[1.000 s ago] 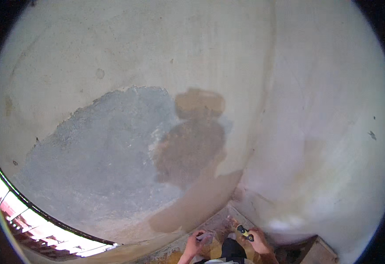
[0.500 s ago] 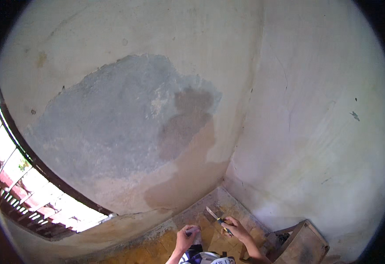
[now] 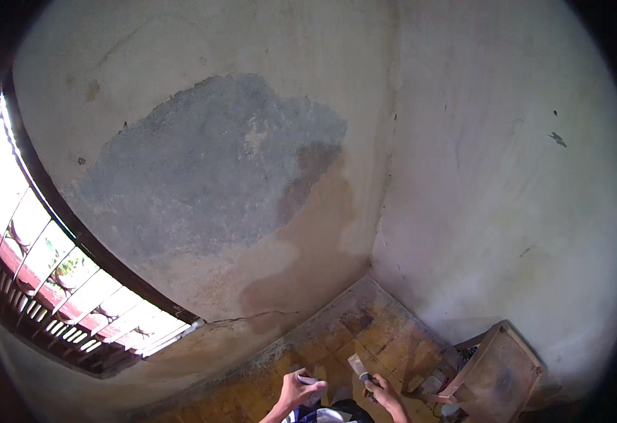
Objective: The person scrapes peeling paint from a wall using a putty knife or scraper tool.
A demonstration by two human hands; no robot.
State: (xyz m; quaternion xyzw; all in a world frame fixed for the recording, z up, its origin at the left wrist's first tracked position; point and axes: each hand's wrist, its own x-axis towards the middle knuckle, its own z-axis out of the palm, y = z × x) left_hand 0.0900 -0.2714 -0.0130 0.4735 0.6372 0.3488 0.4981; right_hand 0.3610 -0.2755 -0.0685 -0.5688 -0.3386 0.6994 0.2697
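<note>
Low in the view, my right hand (image 3: 385,395) grips the dark handle of a putty knife (image 3: 356,365). Its flat, pale blade points up and to the left, away from the wall. Off to its left, my left hand (image 3: 294,390) is closed, fingers curled, around a small pale greyish piece (image 3: 307,380) too indistinct to name. The hands are apart, above the tiled floor. Ahead of them, the cream wall (image 3: 203,282) has a large rough grey patch (image 3: 203,162) where the paint is gone. A shadow falls across the patch's right side.
A barred window (image 3: 62,282) with a dark frame lies on the left. The walls meet in a corner to the right of the patch. A worn wooden box (image 3: 495,374) stands tilted by the right wall, on yellowish floor tiles (image 3: 351,342).
The view has shifted, bringing more floor and box into sight. My right hand has turned the putty knife, so its blade now shows broad side on. My left hand stays closed.
</note>
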